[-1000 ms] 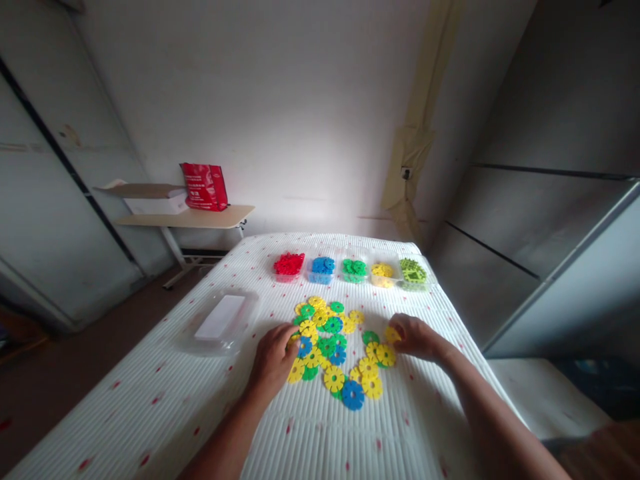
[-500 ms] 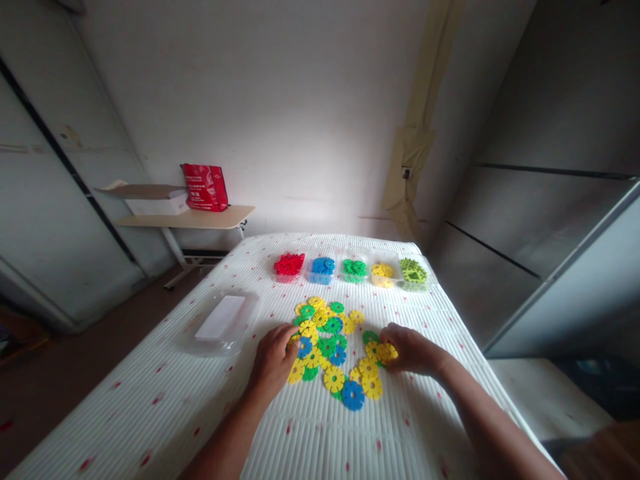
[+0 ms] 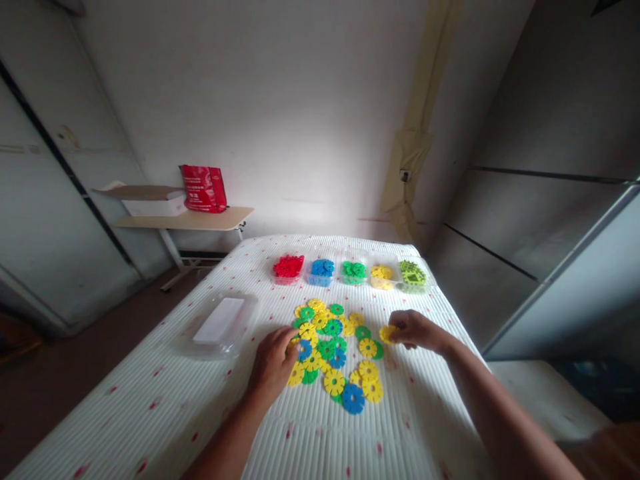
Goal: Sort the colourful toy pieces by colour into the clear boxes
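Notched plastic building discs in yellow, green and blue lie in a loose pile (image 3: 325,347) on the table. My right hand (image 3: 417,330) pinches a yellow disc (image 3: 387,335) to the right of the pile, slightly above the cloth as far as I can tell. At the pile's left edge, my left hand (image 3: 274,360) has its thumb and forefinger closed around the edge of a yellow disc (image 3: 293,342). Near the front of the pile lie a blue disc (image 3: 353,398) and several yellow ones. A yellow disc (image 3: 367,347) overlaps a green one closest to my right hand.
Clear containers along the far side hold red pieces (image 3: 289,267), blue discs (image 3: 321,268), green discs (image 3: 354,272), yellow discs (image 3: 382,275) and light-green square pieces (image 3: 413,273). A clear plastic lid (image 3: 245,333) lies left. Behind, a side table (image 3: 210,219) bears a red bag (image 3: 204,189).
My right hand has lifted a yellow disc off the pile's right part and moved slightly up and right with it. The left hand has stayed nearly in place.
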Available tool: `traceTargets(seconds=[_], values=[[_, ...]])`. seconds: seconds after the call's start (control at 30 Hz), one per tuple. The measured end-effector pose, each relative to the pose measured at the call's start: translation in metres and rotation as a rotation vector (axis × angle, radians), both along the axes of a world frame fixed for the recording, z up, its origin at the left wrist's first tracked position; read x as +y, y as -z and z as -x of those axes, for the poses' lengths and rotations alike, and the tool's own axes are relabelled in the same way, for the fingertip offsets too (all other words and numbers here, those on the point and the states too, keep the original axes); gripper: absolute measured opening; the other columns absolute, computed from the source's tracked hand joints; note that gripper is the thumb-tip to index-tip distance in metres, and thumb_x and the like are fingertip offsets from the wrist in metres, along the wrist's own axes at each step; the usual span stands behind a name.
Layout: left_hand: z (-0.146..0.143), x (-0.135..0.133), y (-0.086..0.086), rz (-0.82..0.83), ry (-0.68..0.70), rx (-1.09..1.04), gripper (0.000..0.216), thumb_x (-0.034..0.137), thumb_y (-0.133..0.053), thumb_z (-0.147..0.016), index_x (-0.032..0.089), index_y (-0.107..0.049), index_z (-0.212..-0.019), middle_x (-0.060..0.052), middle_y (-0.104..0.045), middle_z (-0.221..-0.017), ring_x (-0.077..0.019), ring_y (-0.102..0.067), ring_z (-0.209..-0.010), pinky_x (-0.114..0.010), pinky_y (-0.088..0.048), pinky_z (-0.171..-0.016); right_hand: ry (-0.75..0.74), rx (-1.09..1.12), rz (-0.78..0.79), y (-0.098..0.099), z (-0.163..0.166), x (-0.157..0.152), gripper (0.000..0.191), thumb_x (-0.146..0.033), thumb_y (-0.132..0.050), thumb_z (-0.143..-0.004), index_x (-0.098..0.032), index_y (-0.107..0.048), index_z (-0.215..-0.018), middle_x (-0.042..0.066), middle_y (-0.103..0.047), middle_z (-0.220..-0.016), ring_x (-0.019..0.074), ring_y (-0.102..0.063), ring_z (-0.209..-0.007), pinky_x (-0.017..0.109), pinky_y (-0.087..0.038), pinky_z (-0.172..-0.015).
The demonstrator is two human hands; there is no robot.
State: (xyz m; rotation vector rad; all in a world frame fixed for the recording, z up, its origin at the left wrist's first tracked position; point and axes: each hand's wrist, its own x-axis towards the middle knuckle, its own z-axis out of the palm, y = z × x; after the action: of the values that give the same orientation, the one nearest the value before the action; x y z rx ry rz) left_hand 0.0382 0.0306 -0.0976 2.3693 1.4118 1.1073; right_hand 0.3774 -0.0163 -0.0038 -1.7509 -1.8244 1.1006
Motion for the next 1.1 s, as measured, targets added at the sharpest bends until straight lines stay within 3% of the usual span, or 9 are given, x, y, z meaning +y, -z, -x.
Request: traceTargets(seconds=[0.07, 0.17, 0.27, 0.33, 0.43, 0.67, 0.87, 1.1], values=[[0.0, 0.0, -0.001, 0.005, 0.0, -0.006, 0.028, 0.024, -0.046, -0.079, 0.019, -0.064, -0.101, -0.007, -0.066, -0.104, -0.0209, -0.06, -0.098, -0.038, -0.048, -0.091, 0.11, -0.005, -0.038, -0.005, -0.007, 0.017, 0.011, -0.023, -0.06, -0.064, -0.017, -0.051, -0.065, -0.008, -0.047, -0.042, 0.0062, -0.041, -0.038, 0.018, -0.029, -0.039], [0.0, -0.001, -0.003, 0.005, -0.001, -0.02, 0.028, 0.025, -0.047, -0.079, 0.02, -0.064, -0.1, -0.007, -0.067, -0.104, -0.0212, -0.06, -0.098, -0.039, -0.048, -0.091, 0.35, -0.026, -0.232, -0.019, -0.015, 0.048, 0.01, -0.022, -0.061, -0.065, -0.016, -0.053, -0.064, -0.007, -0.048, -0.041, 0.0059, -0.043, -0.037, 0.018, -0.031, -0.04], [0.0, -0.001, -0.003, 0.002, -0.002, -0.021, 0.029, 0.026, -0.047, -0.079, 0.019, -0.064, -0.1, -0.008, -0.067, -0.104, -0.0223, -0.061, -0.098, -0.04, -0.048, -0.09, 0.601, -0.069, -0.365, -0.032, -0.02, 0.076, 0.014, -0.021, -0.06, -0.069, -0.012, -0.059, -0.08, -0.002, -0.059, -0.053, 0.0073, -0.051, -0.042, 0.019, -0.036, -0.045], [0.001, 0.0, -0.003, -0.001, -0.005, -0.018, 0.029, 0.026, -0.046, -0.079, 0.018, -0.064, -0.1, -0.009, -0.067, -0.103, -0.0223, -0.061, -0.097, -0.04, -0.048, -0.09, 0.68, -0.112, -0.407, -0.035, -0.022, 0.084, 0.024, -0.021, -0.06, -0.069, -0.011, -0.06, -0.091, 0.003, -0.065, -0.066, 0.0085, -0.056, -0.047, 0.019, -0.039, -0.047], [0.001, -0.001, -0.003, -0.003, -0.006, -0.013, 0.028, 0.025, -0.046, -0.079, 0.019, -0.064, -0.1, -0.008, -0.067, -0.104, -0.0213, -0.061, -0.098, -0.038, -0.048, -0.09, 0.651, -0.16, -0.453, -0.03, -0.02, 0.08, 0.022, -0.02, -0.059, -0.069, -0.012, -0.061, -0.09, 0.006, -0.068, -0.076, 0.0099, -0.059, -0.051, 0.02, -0.043, -0.049], [0.001, 0.0, -0.002, 0.0, 0.002, 0.008, 0.028, 0.025, -0.046, -0.08, 0.018, -0.063, -0.102, -0.008, -0.066, -0.105, -0.0211, -0.06, -0.098, -0.038, -0.048, -0.091, 0.485, -0.099, -0.404, -0.001, -0.005, 0.046, 0.012, -0.022, -0.052, -0.07, -0.014, -0.06, -0.074, 0.0, -0.061, -0.059, 0.0104, -0.058, -0.047, 0.019, -0.042, -0.045], [0.001, -0.001, -0.001, -0.013, -0.005, 0.009, 0.028, 0.024, -0.047, -0.079, 0.02, -0.064, -0.101, -0.007, -0.066, -0.105, -0.0205, -0.06, -0.099, -0.037, -0.048, -0.091, 0.344, -0.101, -0.383, 0.035, 0.008, 0.044, 0.015, -0.023, -0.047, -0.071, -0.017, -0.06, -0.072, -0.002, -0.061, -0.058, 0.0106, -0.057, -0.048, 0.02, -0.043, -0.05], [0.0, -0.002, -0.004, 0.019, -0.005, 0.015, 0.027, 0.024, -0.046, -0.08, 0.019, -0.064, -0.099, -0.008, -0.065, -0.105, -0.0214, -0.059, -0.099, -0.039, -0.047, -0.091, 0.23, -0.377, -0.389, 0.045, 0.023, 0.043, 0.017, -0.02, -0.049, -0.074, -0.02, -0.065, -0.079, 0.003, -0.069, -0.081, 0.0146, -0.061, -0.075, 0.021, -0.042, -0.066]])
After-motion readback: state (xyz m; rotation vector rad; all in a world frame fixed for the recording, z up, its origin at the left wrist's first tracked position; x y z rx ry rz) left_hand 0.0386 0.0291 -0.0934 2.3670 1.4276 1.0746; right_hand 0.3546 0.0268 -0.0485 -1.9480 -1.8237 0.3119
